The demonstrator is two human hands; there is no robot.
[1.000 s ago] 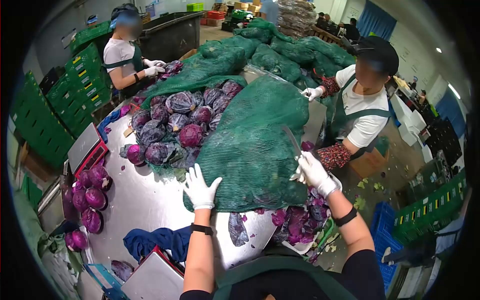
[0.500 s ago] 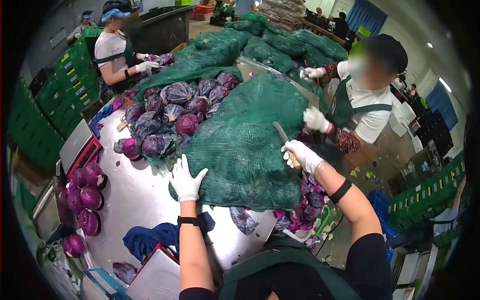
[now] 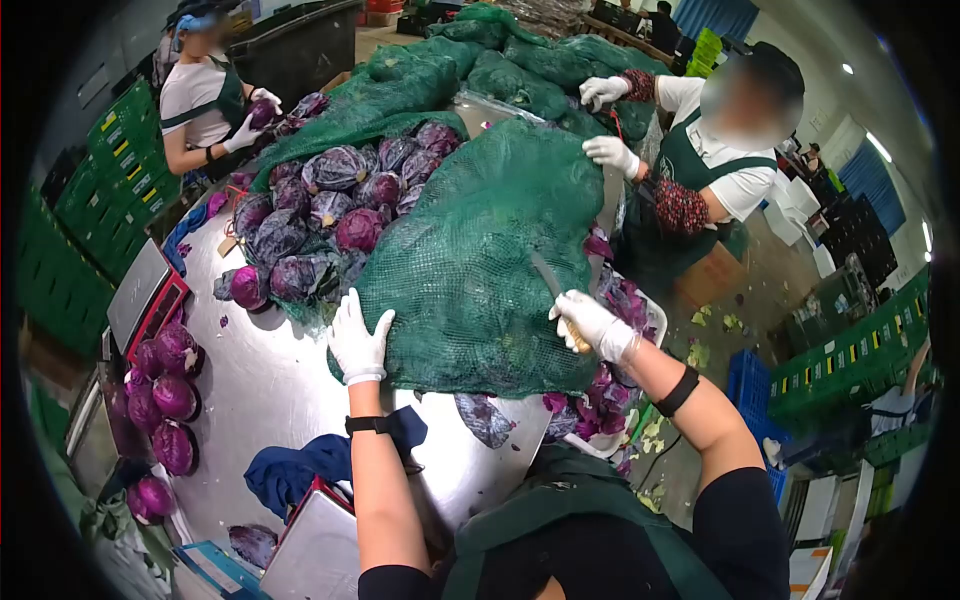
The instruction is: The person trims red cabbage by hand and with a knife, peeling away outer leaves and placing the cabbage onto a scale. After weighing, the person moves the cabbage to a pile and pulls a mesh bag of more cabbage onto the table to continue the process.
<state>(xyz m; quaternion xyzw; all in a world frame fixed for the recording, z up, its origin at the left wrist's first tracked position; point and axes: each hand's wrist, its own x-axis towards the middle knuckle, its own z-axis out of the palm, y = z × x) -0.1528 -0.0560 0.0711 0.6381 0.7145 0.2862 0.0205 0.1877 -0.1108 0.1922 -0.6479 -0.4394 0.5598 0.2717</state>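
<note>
A large green mesh sack [image 3: 470, 270] lies before me on the metal table [image 3: 270, 390]. My left hand [image 3: 358, 335], in a white glove, rests with fingers spread against the sack's left edge. Gripped in my gloved right hand [image 3: 592, 325] is a knife [image 3: 546, 273]; its blade points up and left over the sack's right side. The wooden handle partly shows below my fingers. Red cabbages [image 3: 340, 195] sit heaped in an opened mesh sack left of the big one. A loose cabbage leaf [image 3: 484, 418] lies at the sack's near edge.
Trimmed purple cabbages [image 3: 172, 398] line the table's left side near a red-edged scale [image 3: 150, 300]. A blue cloth [image 3: 300, 470] lies close to my left forearm. Leaf scraps fill a bin [image 3: 600, 440] at right. A co-worker [image 3: 710, 170] stands across on the right, another [image 3: 205, 100] at far left.
My view has shifted slightly. The knife stays in my right hand over the sack. The right co-worker's hands have moved, one now at the big sack's far edge. The left co-worker now lifts a cabbage.
</note>
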